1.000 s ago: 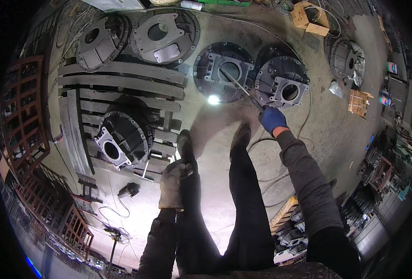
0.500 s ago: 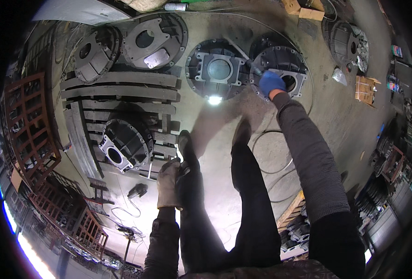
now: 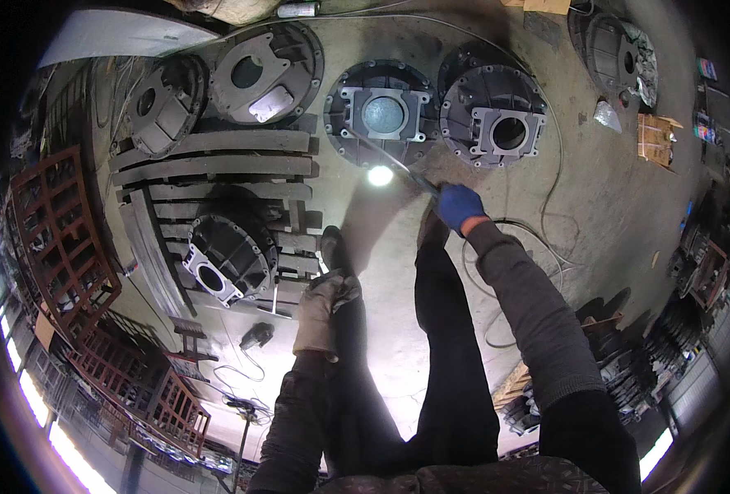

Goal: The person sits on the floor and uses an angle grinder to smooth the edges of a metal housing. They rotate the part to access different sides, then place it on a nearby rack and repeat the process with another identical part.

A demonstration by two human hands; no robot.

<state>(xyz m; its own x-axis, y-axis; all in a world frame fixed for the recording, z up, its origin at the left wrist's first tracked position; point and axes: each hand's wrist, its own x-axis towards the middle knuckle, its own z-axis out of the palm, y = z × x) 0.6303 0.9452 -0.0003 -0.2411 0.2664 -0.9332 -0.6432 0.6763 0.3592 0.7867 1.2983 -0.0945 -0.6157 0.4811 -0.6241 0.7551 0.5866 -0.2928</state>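
Observation:
My right hand (image 3: 461, 206), in a blue glove, is closed around the grip of a long thin metal wand (image 3: 398, 168). The wand slants up and to the left, its far end over a round cast-metal housing (image 3: 418, 146) with a square, bored flange. Just right of that lies a similar housing (image 3: 482, 103), apart from my hand. My left hand (image 3: 322, 306), in a tan work glove, is by my left knee with its fingers curled; whatever they may hold is hidden.
Two more housings (image 3: 278, 62) (image 3: 185, 107) lean at the upper left. Another housing (image 3: 246, 247) sits on a wooden slatted pallet (image 3: 217, 167). A thin hose (image 3: 556, 156) loops across the floor at right. Brown metal racks (image 3: 69, 222) stand far left; a cardboard box (image 3: 655, 140) lies right.
My right hand has come down and slightly left, away from the right housing. The wand's far end has swung left and down onto the middle housing. My left hand has shifted slightly right.

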